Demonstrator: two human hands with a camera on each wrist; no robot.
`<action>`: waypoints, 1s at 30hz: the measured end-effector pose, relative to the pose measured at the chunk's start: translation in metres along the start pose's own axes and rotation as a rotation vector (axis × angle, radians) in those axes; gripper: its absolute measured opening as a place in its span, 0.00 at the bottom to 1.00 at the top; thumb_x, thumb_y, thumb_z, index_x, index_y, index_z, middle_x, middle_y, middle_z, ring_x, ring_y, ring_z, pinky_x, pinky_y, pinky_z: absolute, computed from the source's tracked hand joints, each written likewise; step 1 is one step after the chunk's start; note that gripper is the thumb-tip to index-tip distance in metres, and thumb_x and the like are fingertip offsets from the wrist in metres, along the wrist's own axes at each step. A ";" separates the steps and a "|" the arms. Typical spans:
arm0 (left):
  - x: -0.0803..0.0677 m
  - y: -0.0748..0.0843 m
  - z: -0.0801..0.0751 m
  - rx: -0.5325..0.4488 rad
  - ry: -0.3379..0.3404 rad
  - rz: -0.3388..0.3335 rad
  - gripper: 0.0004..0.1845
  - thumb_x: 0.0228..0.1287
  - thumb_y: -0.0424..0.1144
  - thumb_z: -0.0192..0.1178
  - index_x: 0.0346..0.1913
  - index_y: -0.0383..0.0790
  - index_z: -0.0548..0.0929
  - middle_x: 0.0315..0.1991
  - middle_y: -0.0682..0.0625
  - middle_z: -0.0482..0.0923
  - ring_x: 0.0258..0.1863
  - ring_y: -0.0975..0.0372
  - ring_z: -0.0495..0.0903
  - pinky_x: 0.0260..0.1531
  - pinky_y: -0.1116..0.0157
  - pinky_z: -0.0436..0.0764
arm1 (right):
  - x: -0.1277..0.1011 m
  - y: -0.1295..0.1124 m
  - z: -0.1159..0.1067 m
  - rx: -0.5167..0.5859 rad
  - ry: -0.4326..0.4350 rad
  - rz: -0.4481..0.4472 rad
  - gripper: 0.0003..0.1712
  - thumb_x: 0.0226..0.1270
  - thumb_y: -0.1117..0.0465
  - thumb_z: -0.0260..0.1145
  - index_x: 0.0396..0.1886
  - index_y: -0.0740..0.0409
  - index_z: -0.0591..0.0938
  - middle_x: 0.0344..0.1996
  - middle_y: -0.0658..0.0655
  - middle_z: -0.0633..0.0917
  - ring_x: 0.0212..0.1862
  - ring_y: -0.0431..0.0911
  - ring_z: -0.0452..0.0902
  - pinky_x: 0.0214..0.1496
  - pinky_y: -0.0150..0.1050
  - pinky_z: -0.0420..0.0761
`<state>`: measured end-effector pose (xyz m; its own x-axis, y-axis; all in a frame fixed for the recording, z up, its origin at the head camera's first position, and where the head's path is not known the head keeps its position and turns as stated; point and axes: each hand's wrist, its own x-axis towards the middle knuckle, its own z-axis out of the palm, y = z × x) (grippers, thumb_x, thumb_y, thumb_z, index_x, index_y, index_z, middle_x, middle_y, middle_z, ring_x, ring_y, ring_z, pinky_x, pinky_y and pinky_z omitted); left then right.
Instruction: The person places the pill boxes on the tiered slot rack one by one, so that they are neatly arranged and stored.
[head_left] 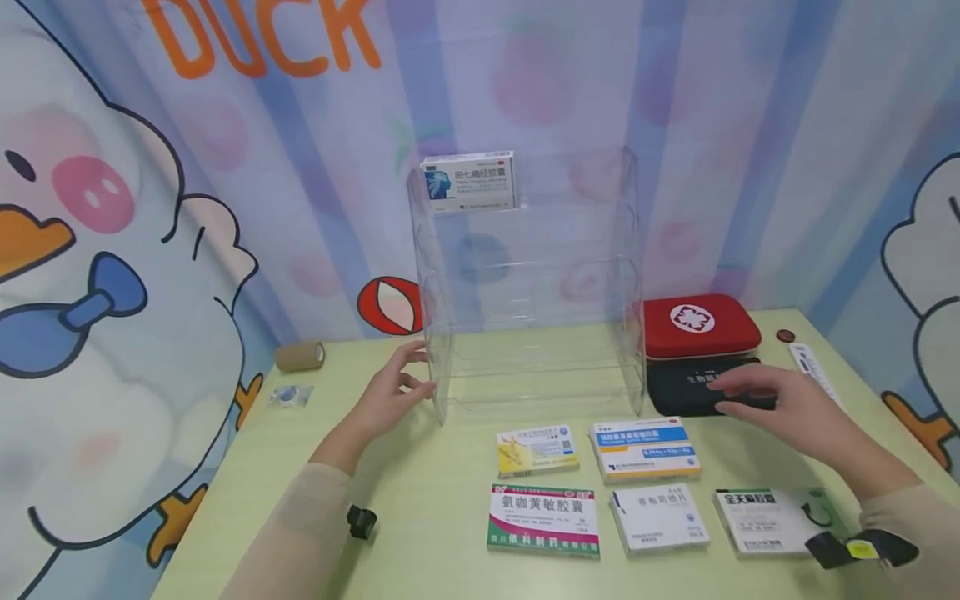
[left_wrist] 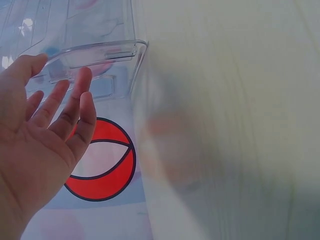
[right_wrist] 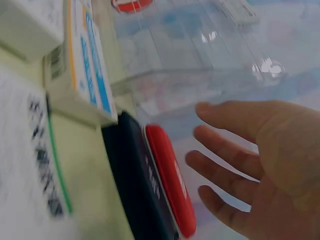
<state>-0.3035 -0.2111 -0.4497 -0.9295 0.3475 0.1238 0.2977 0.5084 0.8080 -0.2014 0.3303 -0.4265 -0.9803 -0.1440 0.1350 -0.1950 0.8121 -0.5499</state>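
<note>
The left hand (head_left: 393, 392) is resting with fingers straight and apart against the lower left edge of the clear tiered rack (head_left: 528, 333), which is standing upright mid-table near the back wall; the right hand (head_left: 780, 404) is hovering, fingers spread and gripping nothing, over the dark pouch (head_left: 678, 396) beside the rack's right wall, not yet touching the rack. In my judgement the rack is being steadied or squared: both palms should be pressing flat and low on opposite walls, since the light acrylic is liable to tip or slide. One box (head_left: 470, 182) is sitting on the top tier, print too small to read. A red first-aid case (head_left: 701, 325) is bearing a white cross emblem. Five medicine boxes are lying in front; the red-green box (head_left: 544, 519) is reading "氨咖黄敏胶囊". The backdrop is showing "DUCK".
</note>
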 end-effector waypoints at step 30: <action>0.000 -0.003 0.001 -0.043 0.003 -0.017 0.35 0.74 0.36 0.63 0.78 0.50 0.61 0.71 0.42 0.70 0.41 0.57 0.87 0.47 0.59 0.81 | -0.075 0.105 -0.006 -0.085 -0.405 0.216 0.30 0.51 0.45 0.82 0.52 0.52 0.88 0.49 0.53 0.86 0.42 0.41 0.76 0.39 0.33 0.79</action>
<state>-0.3042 -0.2122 -0.4528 -0.9352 0.3363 0.1112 0.2717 0.4796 0.8344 -0.1483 0.4298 -0.4894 -0.9344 -0.1618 -0.3175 0.0016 0.8891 -0.4578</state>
